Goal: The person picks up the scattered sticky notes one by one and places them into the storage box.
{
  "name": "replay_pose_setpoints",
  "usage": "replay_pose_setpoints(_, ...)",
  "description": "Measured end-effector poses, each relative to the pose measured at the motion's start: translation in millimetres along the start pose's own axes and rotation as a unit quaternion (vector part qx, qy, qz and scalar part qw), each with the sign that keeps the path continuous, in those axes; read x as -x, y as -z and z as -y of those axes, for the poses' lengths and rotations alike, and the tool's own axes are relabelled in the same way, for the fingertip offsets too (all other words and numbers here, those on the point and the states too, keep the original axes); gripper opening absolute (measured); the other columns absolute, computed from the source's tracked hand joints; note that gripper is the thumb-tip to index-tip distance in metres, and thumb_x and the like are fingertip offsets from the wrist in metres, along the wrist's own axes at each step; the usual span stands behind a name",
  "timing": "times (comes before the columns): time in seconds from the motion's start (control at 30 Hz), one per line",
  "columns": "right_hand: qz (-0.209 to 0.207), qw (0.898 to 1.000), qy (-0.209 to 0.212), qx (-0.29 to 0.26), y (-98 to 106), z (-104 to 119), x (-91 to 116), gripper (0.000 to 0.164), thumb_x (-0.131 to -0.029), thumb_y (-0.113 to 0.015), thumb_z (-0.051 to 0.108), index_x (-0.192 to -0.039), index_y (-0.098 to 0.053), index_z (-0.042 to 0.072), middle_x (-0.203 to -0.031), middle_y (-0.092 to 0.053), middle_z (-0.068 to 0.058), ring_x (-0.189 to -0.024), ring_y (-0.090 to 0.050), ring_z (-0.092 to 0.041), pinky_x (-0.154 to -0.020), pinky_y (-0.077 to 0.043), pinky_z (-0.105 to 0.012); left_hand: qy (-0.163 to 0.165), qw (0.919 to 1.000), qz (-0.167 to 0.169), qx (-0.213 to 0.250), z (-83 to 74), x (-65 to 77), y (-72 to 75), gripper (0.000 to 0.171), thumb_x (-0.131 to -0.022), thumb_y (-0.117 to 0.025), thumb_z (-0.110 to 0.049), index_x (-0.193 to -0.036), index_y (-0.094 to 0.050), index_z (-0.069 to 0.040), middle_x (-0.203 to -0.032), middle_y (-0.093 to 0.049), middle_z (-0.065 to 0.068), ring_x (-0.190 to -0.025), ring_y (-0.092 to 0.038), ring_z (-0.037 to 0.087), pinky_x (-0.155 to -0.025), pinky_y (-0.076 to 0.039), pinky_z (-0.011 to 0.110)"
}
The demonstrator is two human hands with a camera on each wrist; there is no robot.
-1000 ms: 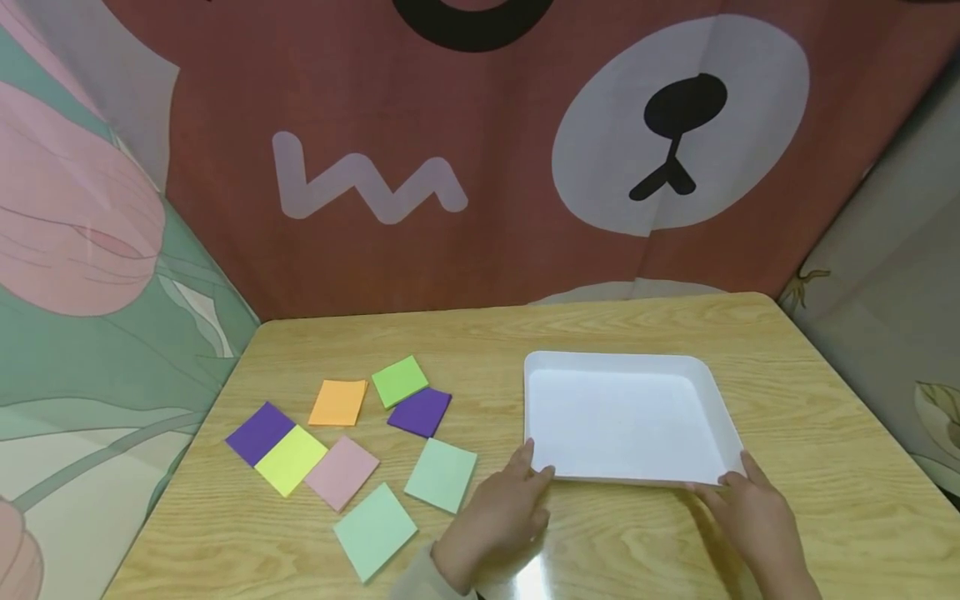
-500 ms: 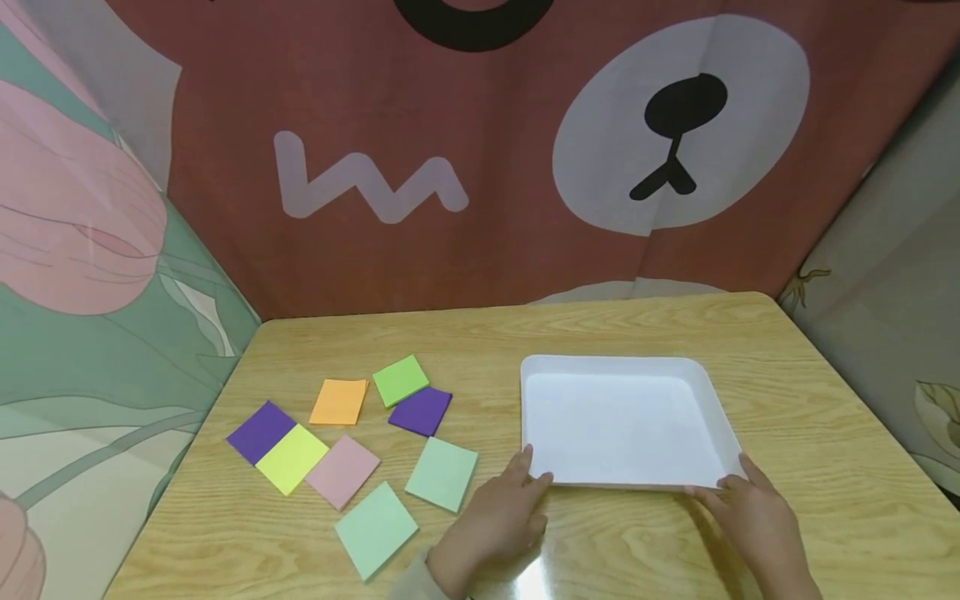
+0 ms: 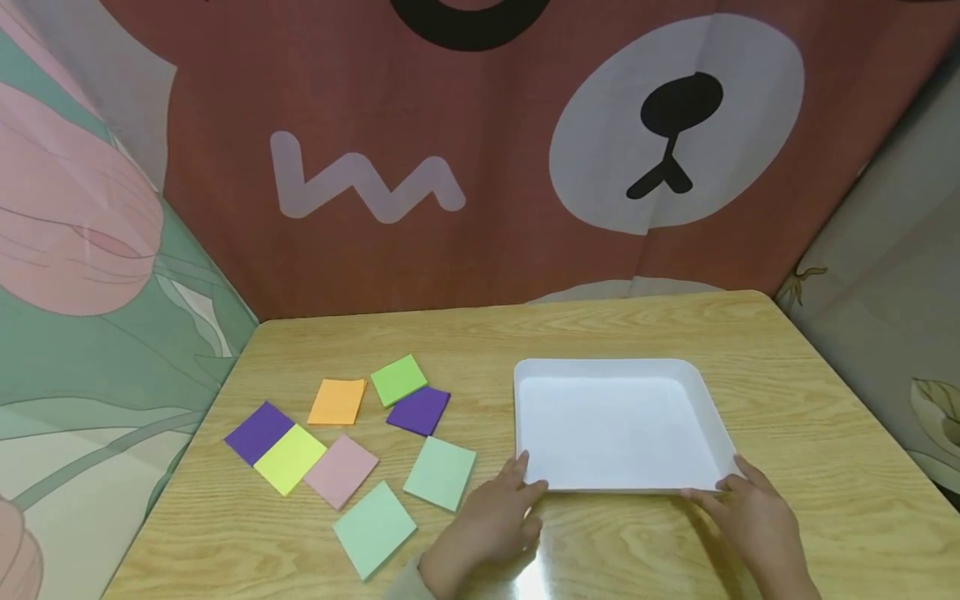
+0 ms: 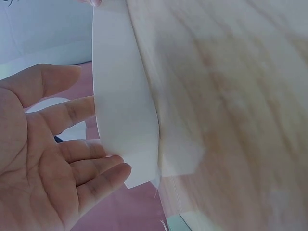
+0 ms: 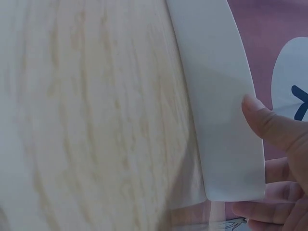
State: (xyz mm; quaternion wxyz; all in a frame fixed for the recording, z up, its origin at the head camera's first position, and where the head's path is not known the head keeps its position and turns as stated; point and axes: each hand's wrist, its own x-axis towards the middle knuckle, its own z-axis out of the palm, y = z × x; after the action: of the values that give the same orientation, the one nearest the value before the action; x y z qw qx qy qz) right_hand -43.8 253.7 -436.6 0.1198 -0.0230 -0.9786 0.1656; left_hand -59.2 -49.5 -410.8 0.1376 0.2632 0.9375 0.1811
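Note:
A shallow white tray (image 3: pixel 618 429) lies on the wooden table, right of its middle. At the tray's near left corner is my left hand (image 3: pixel 487 521), its fingers extended and touching the corner. In the left wrist view the palm shows and the fingers (image 4: pixel 77 113) reach to the tray wall (image 4: pixel 122 91). My right hand (image 3: pixel 757 521) touches the near right corner. The right wrist view shows its thumb (image 5: pixel 262 118) against the wall's upper edge, with the other fingers partly hidden beyond the tray's end.
Left of the tray lie square sticky notes: purple (image 3: pixel 259 433), yellow (image 3: pixel 290 460), pink (image 3: pixel 341 472), orange (image 3: pixel 337 402), lime green (image 3: pixel 399 380), a second purple one (image 3: pixel 419 411), and two mint ones (image 3: pixel 440 473). A printed curtain (image 3: pixel 420 258) hangs behind the table (image 3: pixel 600 329).
The tray has slid slightly left and toward me, with both hands at its near corners. The sticky notes have stayed in place.

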Motion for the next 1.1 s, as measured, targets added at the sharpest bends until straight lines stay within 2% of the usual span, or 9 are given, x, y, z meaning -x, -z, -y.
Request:
replay_pose_setpoints(0.17, -0.005, 1.0, 0.012, -0.007, 0, 0, 1, 0.046, -0.063, -0.072, 0.038, -0.065, -0.056, -0.006, -0.08, -0.06, -0.029, -0.099, -0.043, -0.049, -0.071, -0.044, -0.059, -0.005, 1.0, -0.008, -0.001, 0.5, 2.2, -0.3, 0.041, -0.083, -0.047, -0.024, -0.123, -0.049, -0.017, -0.139, -0.032, 0.018, -0.125, -0.026, 0.03, -0.094, -0.036, 0.047)
replay_pose_setpoints(0.43, 0.018, 1.0, -0.013, -0.02, 2, 3, 3, 0.048, -0.064, -0.071, 0.042, -0.065, -0.055, -0.004, -0.105, -0.046, -0.043, -0.094, -0.044, -0.051, -0.067, -0.046, -0.058, -0.016, 0.9996, -0.02, -0.012, 2.0, 7.6, -0.7, 0.039, -0.083, -0.049, -0.024, -0.121, -0.051, -0.017, -0.135, -0.037, 0.019, -0.122, -0.03, 0.032, -0.09, -0.041, 0.045)
replay_pose_setpoints(0.83, -0.001, 1.0, -0.009, -0.016, 1, 5, 8, 0.044, -0.062, -0.073, 0.039, -0.063, -0.052, 0.0, -0.105, -0.046, -0.043, -0.088, -0.047, -0.051, -0.066, -0.046, -0.058, -0.015, 0.9996, -0.019, -0.011, 3.1, 13.3, -3.4, 0.038, -0.083, -0.049, -0.024, -0.121, -0.052, -0.017, -0.135, -0.037, 0.019, -0.123, -0.029, 0.031, -0.088, -0.042, 0.045)
replay_pose_setpoints(1.1, 0.003, 1.0, -0.008, -0.021, 2, 8, 12, 0.046, -0.062, -0.072, 0.044, -0.061, -0.052, 0.002, -0.104, -0.046, -0.043, -0.083, -0.049, -0.051, -0.062, -0.047, -0.056, -0.036, 0.9979, -0.048, -0.025, 5.0, 19.2, -5.4, 0.035, -0.083, -0.05, -0.024, -0.117, -0.055, -0.016, -0.131, -0.042, 0.021, -0.12, -0.034, 0.033, -0.088, -0.042, 0.044)
